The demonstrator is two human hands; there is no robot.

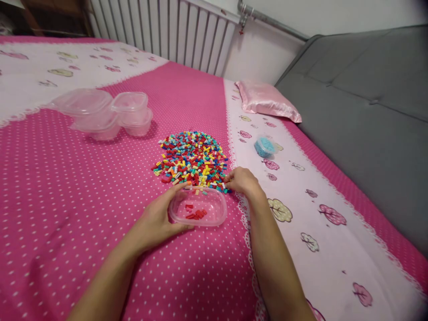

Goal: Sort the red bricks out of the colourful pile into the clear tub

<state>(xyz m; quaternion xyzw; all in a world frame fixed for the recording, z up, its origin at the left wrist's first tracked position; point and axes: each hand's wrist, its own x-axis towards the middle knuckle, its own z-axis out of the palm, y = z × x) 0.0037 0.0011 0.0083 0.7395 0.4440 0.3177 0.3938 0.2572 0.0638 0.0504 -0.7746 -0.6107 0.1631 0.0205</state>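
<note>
A heap of small bricks in many colours [192,158] lies on the pink dotted bedspread [67,200]. Just in front of it sits a clear oval plastic tub [214,218] with several red bricks [196,213] inside. My left hand [157,218] wraps round the tub's left side and holds it. My right hand [241,180] rests at the heap's near right edge, fingers curled and pinched among the bricks; what they grip is hidden.
Several empty clear tubs with lids [103,111] stand at the back left. A small clear tub of light-blue bricks [265,146] sits on the pale flowered strip. A pink satin pillow [265,100] and a grey sofa [364,120] lie to the right, a radiator [167,29] behind.
</note>
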